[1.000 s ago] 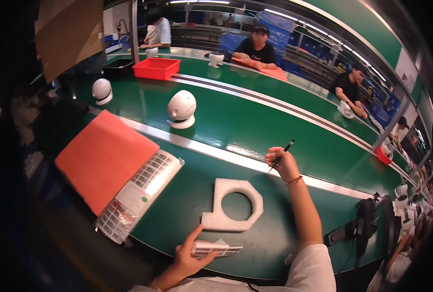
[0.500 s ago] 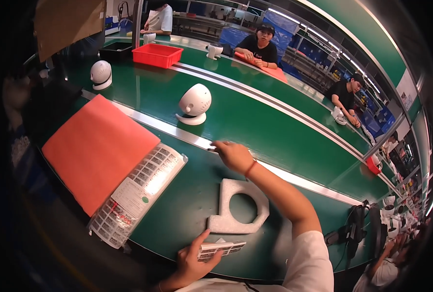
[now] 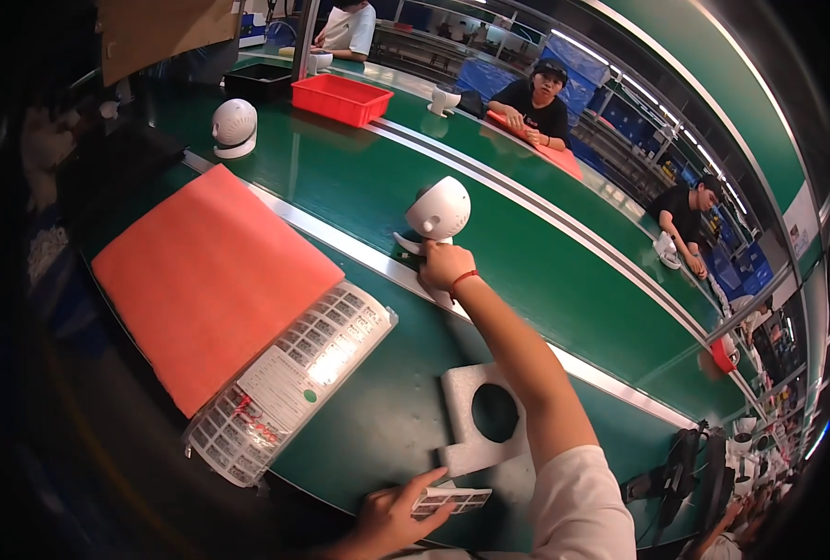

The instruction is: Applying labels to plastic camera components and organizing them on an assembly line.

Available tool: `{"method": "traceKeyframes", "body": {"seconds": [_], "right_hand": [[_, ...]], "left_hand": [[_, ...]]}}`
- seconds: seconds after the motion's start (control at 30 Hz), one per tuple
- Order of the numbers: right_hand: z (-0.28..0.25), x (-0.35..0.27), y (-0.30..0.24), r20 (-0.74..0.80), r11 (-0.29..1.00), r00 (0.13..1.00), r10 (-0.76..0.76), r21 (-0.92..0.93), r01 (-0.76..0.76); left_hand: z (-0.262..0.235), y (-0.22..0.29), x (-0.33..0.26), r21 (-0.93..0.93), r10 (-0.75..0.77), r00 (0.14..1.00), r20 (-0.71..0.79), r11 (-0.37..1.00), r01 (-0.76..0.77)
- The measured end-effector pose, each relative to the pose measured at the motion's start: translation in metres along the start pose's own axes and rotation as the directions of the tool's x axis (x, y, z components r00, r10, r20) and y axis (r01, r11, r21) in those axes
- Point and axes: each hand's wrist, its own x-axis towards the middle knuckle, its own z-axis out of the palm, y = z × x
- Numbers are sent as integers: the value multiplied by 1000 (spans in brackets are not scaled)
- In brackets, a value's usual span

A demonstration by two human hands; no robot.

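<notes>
Foam block (image 3: 476,420) centre near edge, label sheet (image 3: 289,378) left (overlapping mat (image 3: 205,275)), round device (image 3: 438,210) behind on belt (image 3: 546,271)

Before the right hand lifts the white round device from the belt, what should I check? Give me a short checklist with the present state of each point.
1. Right hand touches the base of the white round device: ok.
2. Fingers closed fully around the device: cannot tell, the hand covers only the base.
3. Device stands upright on the green belt: ok.
4. White foam holder lies near, its round hole free: ok.
5. Left hand rests on the small label strip, away from the foam holder: ok.
6. Orange mat and the label sheet lie aside from the reaching arm: ok.
</notes>
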Motion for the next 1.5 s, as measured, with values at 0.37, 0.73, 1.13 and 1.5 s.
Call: {"method": "traceKeyframes", "body": {"seconds": [0.37,0.73,1.13,1.5], "right_hand": [[-102,-137,81,-344,953,937,-61,261,157],[-156,-328,55,-73,705,984,-162,689,167],[-119,-328,59,-142,831,989,27,553,56],[-128,-321,49,-514,872,810,283,489,5]], "left_hand": [[8,-15,9,182,295,943,-153,947,-266],[15,-13,5,-18,169,968,-188,984,-175],[19,-7,11,102,214,968,-134,974,-201],[30,11,29,-439,165,957,-239,860,-258]]}}
